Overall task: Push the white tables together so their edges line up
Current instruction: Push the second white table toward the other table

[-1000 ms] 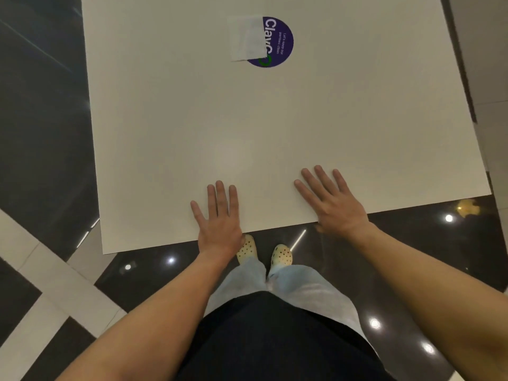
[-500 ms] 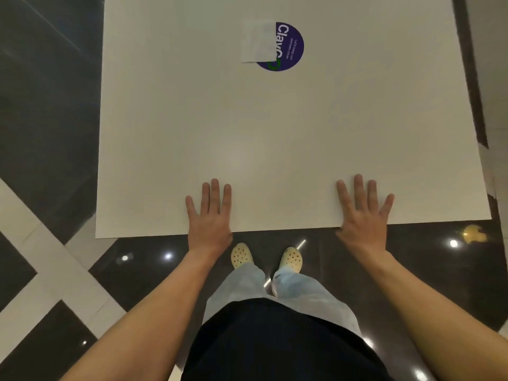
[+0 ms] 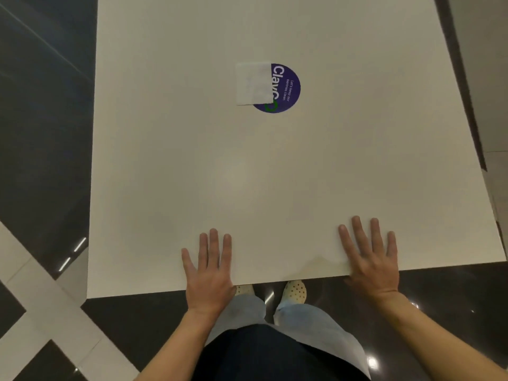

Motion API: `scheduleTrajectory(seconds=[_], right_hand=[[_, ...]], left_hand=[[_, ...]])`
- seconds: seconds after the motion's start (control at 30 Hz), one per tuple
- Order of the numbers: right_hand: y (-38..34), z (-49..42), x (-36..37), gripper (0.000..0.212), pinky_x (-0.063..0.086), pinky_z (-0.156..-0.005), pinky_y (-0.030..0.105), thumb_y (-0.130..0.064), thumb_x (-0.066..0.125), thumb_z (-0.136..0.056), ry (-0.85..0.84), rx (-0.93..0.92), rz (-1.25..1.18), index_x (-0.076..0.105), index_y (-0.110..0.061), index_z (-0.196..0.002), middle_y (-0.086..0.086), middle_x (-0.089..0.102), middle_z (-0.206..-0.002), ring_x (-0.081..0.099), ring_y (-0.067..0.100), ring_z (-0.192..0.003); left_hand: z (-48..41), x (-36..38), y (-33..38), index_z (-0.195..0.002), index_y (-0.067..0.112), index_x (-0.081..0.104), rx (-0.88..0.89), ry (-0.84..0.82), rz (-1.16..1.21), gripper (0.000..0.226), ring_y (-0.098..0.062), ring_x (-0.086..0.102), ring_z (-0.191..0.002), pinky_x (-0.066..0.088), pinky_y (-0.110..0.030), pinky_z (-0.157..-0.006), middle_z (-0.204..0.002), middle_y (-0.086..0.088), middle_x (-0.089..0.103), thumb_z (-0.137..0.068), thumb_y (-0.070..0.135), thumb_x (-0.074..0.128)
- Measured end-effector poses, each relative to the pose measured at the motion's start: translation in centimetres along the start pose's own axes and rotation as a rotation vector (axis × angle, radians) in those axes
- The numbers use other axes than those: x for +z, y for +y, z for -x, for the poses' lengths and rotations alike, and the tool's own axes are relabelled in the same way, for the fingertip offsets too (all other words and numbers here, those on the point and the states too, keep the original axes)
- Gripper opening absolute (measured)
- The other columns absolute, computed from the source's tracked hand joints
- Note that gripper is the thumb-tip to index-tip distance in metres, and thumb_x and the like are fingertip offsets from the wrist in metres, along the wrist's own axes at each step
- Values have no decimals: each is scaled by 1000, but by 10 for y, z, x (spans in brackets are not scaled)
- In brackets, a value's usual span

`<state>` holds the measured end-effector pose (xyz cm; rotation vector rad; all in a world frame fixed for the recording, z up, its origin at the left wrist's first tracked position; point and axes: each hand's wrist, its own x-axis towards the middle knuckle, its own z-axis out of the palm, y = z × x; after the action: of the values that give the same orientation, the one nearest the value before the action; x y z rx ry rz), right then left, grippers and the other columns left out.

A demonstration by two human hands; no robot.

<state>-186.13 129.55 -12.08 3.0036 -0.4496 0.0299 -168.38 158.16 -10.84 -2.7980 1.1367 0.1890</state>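
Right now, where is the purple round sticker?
In the head view, the purple sticker sits on the white table, up past both hands near the middle, with a white paper square covering its left part.

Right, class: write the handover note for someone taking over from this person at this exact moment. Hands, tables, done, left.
Left hand: open, flat on the near edge of the white table.
Right hand: open, flat on the same edge, towards the right corner.
Second table: a pale surface at the far right, a dark gap between the two.
On top: a purple sticker, half under a white paper.
Done: hands placed.
Left: close the gap, line up the edges.
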Motion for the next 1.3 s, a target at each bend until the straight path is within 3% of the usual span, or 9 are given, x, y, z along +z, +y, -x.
scheduleTrajectory(seconds=[0.13,0.27,0.4,0.67,0.8,0.97,1.17,1.3], right_hand=[[0,-25,-6,114,10,-108,64,-47,80,-59,-1,8,-23,15,-17,-148,13,11,-156,18,47,-137],[1,-48,-12,122,12,-106,65,-36,86,-49,-64,11,-29,17,-17,-147,17,23,-152,19,47,-137],[-4,-63,-16,123,8,-108,62,-23,86,-48,-136,47,-37,14,-19,-148,13,14,-155,11,43,-140],[-13,-66,-20,116,8,-109,59,-19,79,-54,-199,84,-50,11,-21,-147,13,15,-156,10,43,-140],[-13,-66,-21,116,7,-110,59,-21,80,-56,-216,89,-72,9,-21,-148,13,12,-156,7,42,-141],[-14,-66,-22,117,6,-109,59,-24,82,-55,-248,100,-81,12,-20,-148,13,15,-156,10,43,-141],[-15,-66,-25,117,0,-111,56,-32,76,-66,-335,124,-58,-7,-25,-148,9,2,-158,-1,39,-142],[-17,-67,-29,117,-5,-112,55,-32,71,-72,-401,149,-51,-23,-29,-143,5,-17,-155,-14,36,-142]], left_hand=[[-23,-14,-7,-143,5,29,-6,-63,13,106,-40,21,-137,21,-72,-99,-149,-23,26,-52,26,80],[-42,-21,-14,-143,6,25,-11,-88,8,106,-40,22,-137,23,-71,-99,-149,-23,24,-54,23,79],[-57,-22,-24,-144,7,21,-2,-106,-11,112,-38,22,-138,21,-70,-99,-149,-23,25,-51,25,81],[-61,-19,-30,-138,16,-33,-72,-231,-49,117,-30,-23,-138,-3,-63,-107,-154,-14,-19,-74,37,63],[-61,-23,-28,-137,16,-35,-89,-243,-56,115,-30,-21,-138,-3,-62,-107,-154,-14,-19,-76,36,61],[-61,-24,-27,-136,17,-36,-92,-259,-37,117,-28,-33,-133,-6,-60,-108,-152,-13,-25,-78,41,62],[-61,-29,-28,-136,16,-36,-70,-280,-20,119,-29,-34,-133,-10,-59,-106,-147,-12,-35,-78,52,62],[-62,-33,-31,-133,18,-40,-52,-311,27,124,-28,-36,-132,-10,-61,-106,-142,-9,-43,-75,56,63]])
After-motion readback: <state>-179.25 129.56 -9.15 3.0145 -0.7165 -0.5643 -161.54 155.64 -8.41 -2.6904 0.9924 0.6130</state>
